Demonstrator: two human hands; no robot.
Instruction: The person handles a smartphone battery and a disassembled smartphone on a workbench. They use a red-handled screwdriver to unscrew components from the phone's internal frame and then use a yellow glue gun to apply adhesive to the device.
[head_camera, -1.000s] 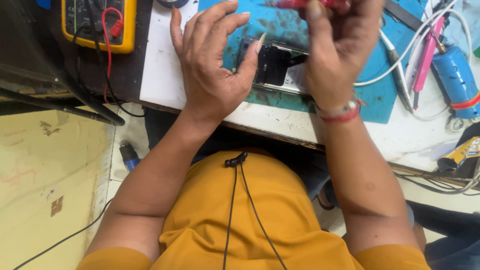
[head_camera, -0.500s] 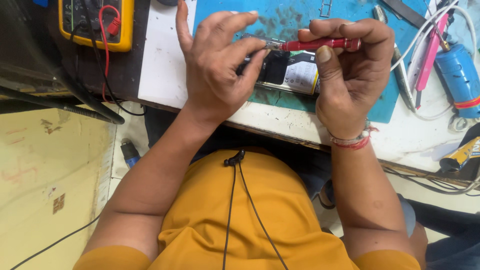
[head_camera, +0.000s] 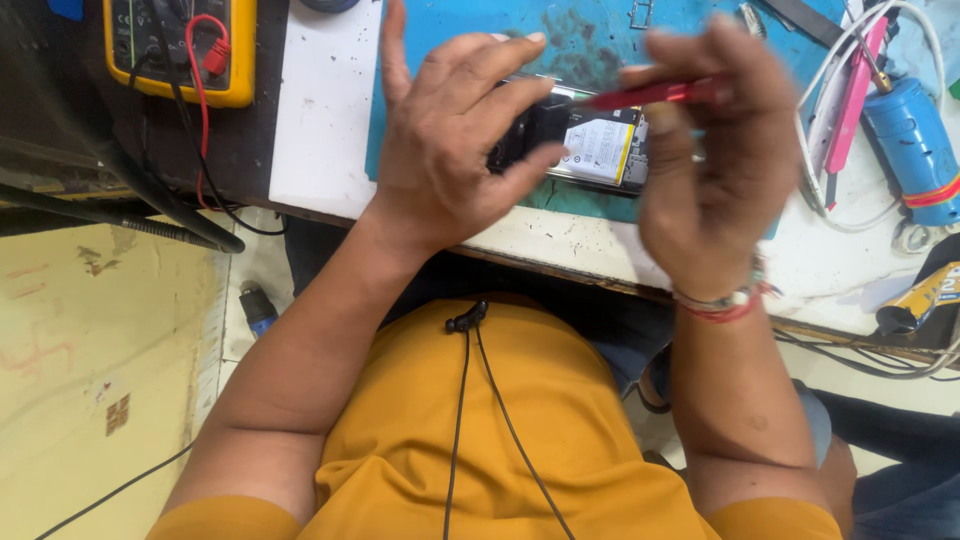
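Red is the colour of the slim screwdriver (head_camera: 655, 94) pinched near the top of the right hand (head_camera: 712, 170), between the thumb and the curled fingers; its shaft runs almost level, pointing left toward the left hand (head_camera: 455, 140). The tip ends just above the opened phone (head_camera: 585, 140), which lies back-side up on the blue-green work mat (head_camera: 600, 35) with its pale battery showing. The phone sits between the two hands, lower than the screwdriver and partly hidden by the left fingers. The left hand rests over the dark upper end of the phone, thumb and bent fingers pressed around that end, while its forefinger sticks straight up, free of anything. The right hand is blurred, so how tightly it closes on the screwdriver handle cannot be read beyond the pinch itself; a red thread band (head_camera: 722, 303) circles its wrist.

Off to the left, a yellow multimeter (head_camera: 180, 50) with red and black leads sits on the dark part of the bench. To the right lie a pink tool (head_camera: 850, 100), a blue cylinder (head_camera: 915, 150) with a red band, and white cables (head_camera: 815, 130). A black cord (head_camera: 460, 420) hangs down the person's orange shirt (head_camera: 500, 440).
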